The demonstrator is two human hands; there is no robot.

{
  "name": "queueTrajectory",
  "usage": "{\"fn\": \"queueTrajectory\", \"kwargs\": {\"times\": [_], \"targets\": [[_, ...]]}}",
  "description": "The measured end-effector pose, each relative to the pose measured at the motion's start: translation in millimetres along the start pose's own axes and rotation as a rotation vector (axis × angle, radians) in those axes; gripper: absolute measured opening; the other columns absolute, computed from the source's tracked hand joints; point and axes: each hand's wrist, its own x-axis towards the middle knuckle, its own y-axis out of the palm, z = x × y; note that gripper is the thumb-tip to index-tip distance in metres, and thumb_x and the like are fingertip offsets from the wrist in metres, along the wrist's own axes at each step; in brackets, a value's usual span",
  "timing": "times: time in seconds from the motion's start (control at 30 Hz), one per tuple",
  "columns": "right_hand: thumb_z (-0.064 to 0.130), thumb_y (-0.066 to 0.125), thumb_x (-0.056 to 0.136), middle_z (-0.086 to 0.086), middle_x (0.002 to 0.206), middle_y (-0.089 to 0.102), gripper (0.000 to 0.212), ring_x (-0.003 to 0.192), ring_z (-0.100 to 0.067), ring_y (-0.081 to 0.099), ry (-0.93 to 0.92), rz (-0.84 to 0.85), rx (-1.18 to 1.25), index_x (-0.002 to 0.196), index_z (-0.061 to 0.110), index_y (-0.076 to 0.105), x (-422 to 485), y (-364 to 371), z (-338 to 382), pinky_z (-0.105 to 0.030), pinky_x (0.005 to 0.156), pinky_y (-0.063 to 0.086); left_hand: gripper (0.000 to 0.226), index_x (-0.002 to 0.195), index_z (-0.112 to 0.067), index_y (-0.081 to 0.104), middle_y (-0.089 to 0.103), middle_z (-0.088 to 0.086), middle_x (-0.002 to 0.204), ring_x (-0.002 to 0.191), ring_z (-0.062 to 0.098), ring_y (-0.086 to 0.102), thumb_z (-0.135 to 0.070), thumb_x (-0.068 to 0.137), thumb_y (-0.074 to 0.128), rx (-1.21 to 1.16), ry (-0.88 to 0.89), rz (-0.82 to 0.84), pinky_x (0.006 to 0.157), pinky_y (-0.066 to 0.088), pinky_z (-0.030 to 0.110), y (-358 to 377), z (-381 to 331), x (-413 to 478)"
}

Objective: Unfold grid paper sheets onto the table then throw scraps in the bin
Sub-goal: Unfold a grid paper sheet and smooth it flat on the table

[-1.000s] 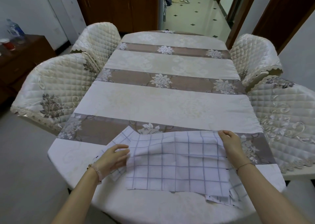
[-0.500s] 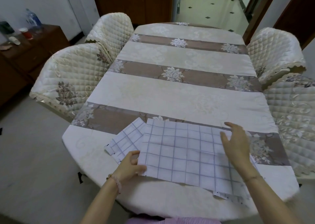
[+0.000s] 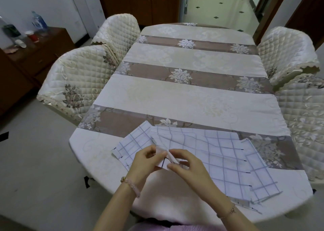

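Top grid sheet (image 3: 210,153) sits on the stack at the near end of the table (image 3: 175,97), its near-left corner raised and pinched by both left hand (image 3: 145,162) and right hand (image 3: 189,167). Unfold step in hand. Next move likely needs the layers peeled apart and spread flat; no bin in view.

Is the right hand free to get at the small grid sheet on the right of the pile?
Probably yes, once it lets go: the right hand pinches a folded corner of the top sheet with the left hand. The small grid sheet lies uncovered on that side, with nothing between.
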Motion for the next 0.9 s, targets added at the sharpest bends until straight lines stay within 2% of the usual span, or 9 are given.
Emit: {"fn": "queueTrajectory", "kwargs": {"times": [0.13, 0.23, 0.4, 0.47, 0.57, 0.63, 0.7, 0.8, 0.9], "targets": [[0.026, 0.064, 0.085, 0.01, 0.089, 0.072, 0.007, 0.083, -0.001, 0.065, -0.007, -0.066, 0.071, 0.088, 0.028, 0.071, 2.6, -6.5, 5.7, -0.017, 0.075, 0.048, 0.013, 0.075, -0.011, 0.067, 0.066, 0.017, 0.085, 0.086, 0.027, 0.066, -0.019, 0.085, 0.064, -0.034, 0.032, -0.005, 0.067, 0.056, 0.032, 9.5, -10.1, 2.8], [0.026, 0.065, 0.085, 0.003, 0.069, 0.067, 0.013, 0.063, -0.009, 0.057, 0.005, -0.13, 0.135, 0.074, 0.02, 0.07, 5.8, -15.6, 8.6, -0.02, 0.059, 0.042, 0.006, 0.08, -0.012, 0.07, 0.071, 0.011, 0.089, 0.089, 0.024, 0.067, -0.018, 0.081, 0.068, -0.004, 0.042, 0.016, 0.072, 0.056, 0.035, 9.9, -15.8, 7.6], [0.008, 0.061, 0.086, 0.011, 0.066, 0.067, 0.027, 0.064, -0.003, 0.058, -0.058, -0.243, 0.138, 0.065, 0.023, 0.068, 18.0, -51.1, 15.4, -0.012, 0.062, 0.043, 0.015, 0.093, -0.006, 0.072, 0.074, 0.012, 0.093, 0.088, 0.024, 0.069, 0.0, 0.081, 0.066, 0.041, 0.062, 0.151, 0.082, 0.058, 0.035, -3.7, -41.7, 14.7], [0.007, 0.06, 0.086, 0.011, 0.059, 0.061, 0.029, 0.059, -0.004, 0.051, -0.075, -0.319, 0.12, 0.063, 0.022, 0.067, 25.0, -75.9, 16.9, -0.014, 0.056, 0.038, 0.013, 0.09, -0.004, 0.072, 0.075, 0.012, 0.091, 0.086, 0.024, 0.071, -0.007, 0.078, 0.07, 0.046, 0.116, 0.162, 0.077, 0.059, 0.034, -16.6, -57.4, 19.3], [0.012, 0.065, 0.086, 0.009, 0.052, 0.054, 0.023, 0.052, -0.004, 0.044, -0.084, -0.436, 0.09, 0.063, 0.016, 0.066, 33.4, -115.7, 18.2, -0.011, 0.048, 0.033, 0.042, 0.079, -0.01, 0.075, 0.075, 0.01, 0.085, 0.082, 0.023, 0.072, -0.032, 0.047, 0.088, -0.031, 0.163, 0.135, 0.066, 0.059, 0.029, -42.0, -79.3, 29.7], [0.014, 0.065, 0.085, 0.013, 0.051, 0.061, 0.017, 0.051, 0.001, 0.053, -0.084, -0.48, 0.076, 0.068, 0.016, 0.067, 35.3, -138.7, 18.8, -0.005, 0.05, 0.038, 0.031, 0.077, -0.01, 0.072, 0.074, 0.006, 0.077, 0.079, 0.023, 0.07, -0.025, 0.053, 0.086, -0.085, 0.159, 0.072, 0.063, 0.06, 0.029, -55.4, -90.5, 38.3], [0.018, 0.066, 0.085, 0.01, 0.055, 0.063, 0.015, 0.054, 0.0, 0.054, -0.06, -0.505, 0.071, 0.071, 0.011, 0.068, 35.2, -158.0, 16.3, -0.013, 0.058, 0.044, 0.004, 0.082, -0.008, 0.067, 0.073, 0.002, 0.072, 0.072, 0.021, 0.068, -0.009, 0.078, 0.068, -0.135, 0.158, -0.009, 0.058, 0.06, 0.027, -64.3, -102.0, 45.7], [0.036, 0.069, 0.081, -0.026, 0.071, 0.058, 0.042, 0.07, -0.014, 0.049, -0.027, -0.532, 0.11, 0.08, -0.006, 0.066, 37.3, -181.3, 12.7, -0.03, 0.07, 0.039, 0.014, 0.078, -0.012, 0.061, 0.066, -0.001, 0.063, 0.055, 0.015, 0.058, -0.006, 0.089, 0.055, -0.157, 0.181, -0.104, 0.046, 0.053, 0.019, -73.6, -116.7, 57.9], [0.078, 0.066, 0.049, -0.022, 0.068, 0.046, 0.1, 0.069, -0.018, 0.041, 0.001, -0.523, 0.05, 0.083, -0.015, 0.054, 41.0, -197.1, 13.2, -0.033, 0.067, 0.031, 0.015, 0.078, -0.01, 0.059, 0.061, -0.008, 0.044, 0.035, 0.003, 0.053, -0.007, 0.091, 0.052, -0.144, 0.201, -0.163, 0.033, 0.04, 0.01, -77.4, -130.3, 70.6]]}}
